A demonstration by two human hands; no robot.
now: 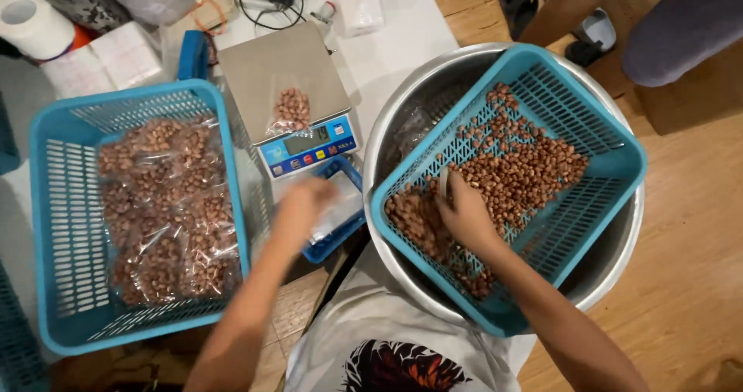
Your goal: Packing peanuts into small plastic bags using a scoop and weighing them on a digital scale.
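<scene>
My right hand (464, 212) is down among loose brown peanuts (518, 167) in a tilted blue basket (619, 164) and grips a small pale scoop. That basket rests inside a large steel bowl (627, 229). My left hand (303, 203) is blurred over a small blue tray (344, 171) of clear plastic bags, just in front of a digital scale (282, 67). One small clear bag of peanuts (292, 110) lies on the scale's steel plate. I cannot make out whether the left hand holds a bag.
A second blue basket (62, 229) at the left holds several filled peanut bags (166, 206). A paper roll (31, 20), cables and a white box sit at the back of the white table. Another person's legs (681, 20) and sandals are at the upper right on the wooden floor.
</scene>
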